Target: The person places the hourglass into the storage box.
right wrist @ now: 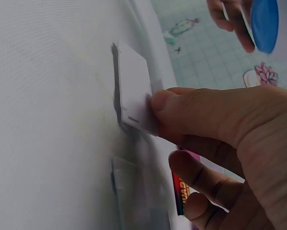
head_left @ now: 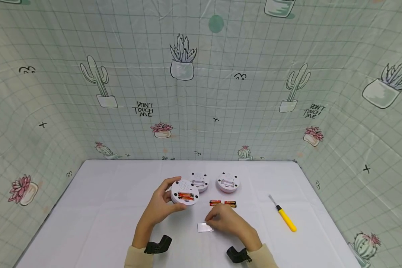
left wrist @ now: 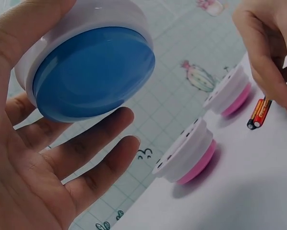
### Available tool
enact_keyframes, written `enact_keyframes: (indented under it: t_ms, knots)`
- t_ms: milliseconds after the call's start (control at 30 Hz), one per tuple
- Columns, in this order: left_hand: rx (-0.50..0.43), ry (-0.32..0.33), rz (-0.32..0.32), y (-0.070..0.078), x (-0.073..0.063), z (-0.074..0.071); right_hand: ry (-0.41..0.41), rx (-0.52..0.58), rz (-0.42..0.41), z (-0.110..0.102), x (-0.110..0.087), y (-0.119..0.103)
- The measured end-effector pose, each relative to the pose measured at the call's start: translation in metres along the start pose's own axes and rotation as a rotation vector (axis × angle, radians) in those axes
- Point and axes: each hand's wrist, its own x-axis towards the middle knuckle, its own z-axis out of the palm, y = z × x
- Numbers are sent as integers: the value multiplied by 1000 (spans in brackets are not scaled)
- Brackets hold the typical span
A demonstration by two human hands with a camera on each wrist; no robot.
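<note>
My left hand (head_left: 157, 204) grips a round white push-button device (head_left: 185, 185) by its edge, raised off the table with its underside facing up. Red-and-black batteries (head_left: 185, 196) fill its uncovered compartment. The left wrist view shows its blue dome (left wrist: 95, 74), with thumb and fingers around the white rim. Low over the table, my right hand (head_left: 226, 219) pinches a thin white battery cover (right wrist: 134, 88) between thumb and fingertips; the cover is tilted on edge. Another flat white cover (right wrist: 134, 191) lies close by on the cloth.
Two more white devices with pink domes, one left (head_left: 201, 181) and one right (head_left: 227, 182), lie upside down at the back, compartments bare. Several loose batteries (head_left: 222, 203) lie beyond my right hand. A yellow-handled screwdriver (head_left: 286, 217) rests at the right. Patterned cloth (head_left: 201, 93) walls the table.
</note>
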Motion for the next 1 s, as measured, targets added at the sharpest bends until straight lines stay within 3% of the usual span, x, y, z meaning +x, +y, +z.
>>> enact_keyframes:
  t_ms: [300, 533, 733, 900, 1000]
  knots:
    - [-25, -17, 24, -4, -1, -1, -5, -61, -36, 5, 2, 3]
    - [-98, -83, 10, 0, -1, 0, -8, -97, -27, 0, 1, -1]
    - [-141, -114, 43, -1, 0, 1, 96, -111, -26, -22, 1, -14]
    - [-130, -98, 69, -4, 0, 1, 211, -96, -80, -43, -4, -21]
    - [-112, -84, 57, -5, 0, 2, 280, -107, -61, -56, -11, -18]
